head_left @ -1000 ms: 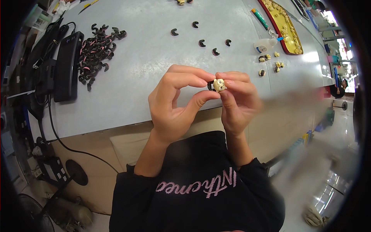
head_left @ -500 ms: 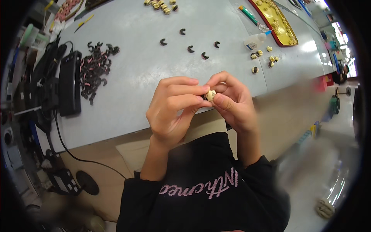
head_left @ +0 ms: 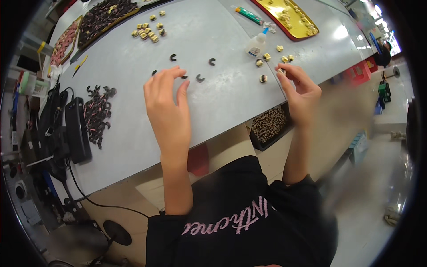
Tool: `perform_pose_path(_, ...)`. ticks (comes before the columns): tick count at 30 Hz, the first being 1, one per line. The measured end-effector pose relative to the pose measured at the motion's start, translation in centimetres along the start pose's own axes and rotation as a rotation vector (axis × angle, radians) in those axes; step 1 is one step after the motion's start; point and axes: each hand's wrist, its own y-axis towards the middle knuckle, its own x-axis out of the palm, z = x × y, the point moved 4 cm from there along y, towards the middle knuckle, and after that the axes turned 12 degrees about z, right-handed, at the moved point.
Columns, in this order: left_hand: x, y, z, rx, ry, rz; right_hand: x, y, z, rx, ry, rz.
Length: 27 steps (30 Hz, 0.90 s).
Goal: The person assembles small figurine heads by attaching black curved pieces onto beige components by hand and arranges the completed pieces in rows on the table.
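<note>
Over the pale grey worktable [head_left: 133, 147] we hold both hands apart. Our right hand [head_left: 301, 91] pinches a small cream-and-dark piece [head_left: 281, 70] between thumb and fingertips, the digits pressed close around it, just above the table's right part. Near it on the surface lie more small cream pieces [head_left: 284, 58] and one cream-and-dark one [head_left: 263, 78], with a little white glue bottle [head_left: 256, 45] just beyond them.

Our left hand [head_left: 169, 111] hangs open, fingers spread and slightly curled, holding nothing; its fingertips reach down among a few loose black C-shaped clips [head_left: 200, 79] scattered on the table, and we cannot tell whether they touch one.

Farther out, a cluster of cream pieces [head_left: 149, 32] sits toward the far edge, next to a tray of dark parts [head_left: 104, 13]. A yellow tray [head_left: 293, 18] lies at the far right with a green pen-like tool [head_left: 249, 15] beside it. To the left, a heap of black and pink clips [head_left: 97, 113] lies by a black rectangular device [head_left: 76, 129] with cables. Under the table's near edge, a black bin of speckled small parts [head_left: 268, 124] shows between our arms.
</note>
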Motion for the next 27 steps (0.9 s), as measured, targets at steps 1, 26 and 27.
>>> perform_pose_path(1, 0.2, 0.3, 0.3, -0.036, 0.031, -0.012, -0.2, 0.4, 0.3, -0.097, -0.115, -0.013)
perform_pose_path(26, 1.8, -0.3, -0.5, -0.104, 0.019, -0.11, -0.1, 9.7, 3.3, -0.284, -0.512, -0.344)
perform_pose_path(27, 1.6, -0.3, -0.4, -0.107, 0.025, -0.107, 0.0, 9.9, 3.2, -0.256, -0.471, -0.331)
